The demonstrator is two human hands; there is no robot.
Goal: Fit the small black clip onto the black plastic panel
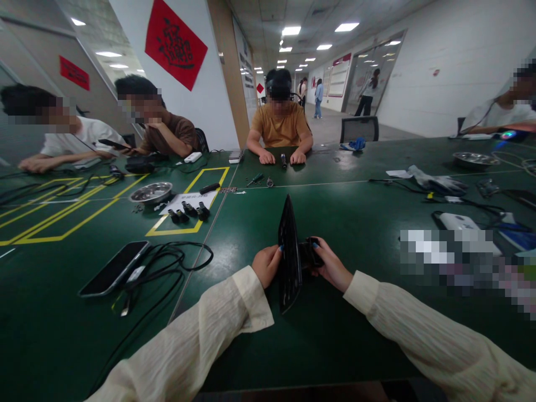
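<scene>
A thin black flat panel [288,262] stands on edge between my hands, above the near side of the table. Its left face shows darker slots or reflections; the exact kind is unclear at this steep angle. My left hand [267,266] is closed on the panel's left side, thumb pressed against its face. A black block-like part [310,253] sticks out from the panel's right side. Around that part the fingers of my right hand [334,264] are wrapped, the thumb on top. The inner fingertips of both hands are partly hidden.
Left of me lie a phone [115,269] and a coiled black cable [176,257]. Farther off are a metal bowl [151,193], several black cylindrical parts [189,211] on paper, and a screwdriver [255,179]. A person [280,125] sits opposite. White devices and gloves [435,181] lie right.
</scene>
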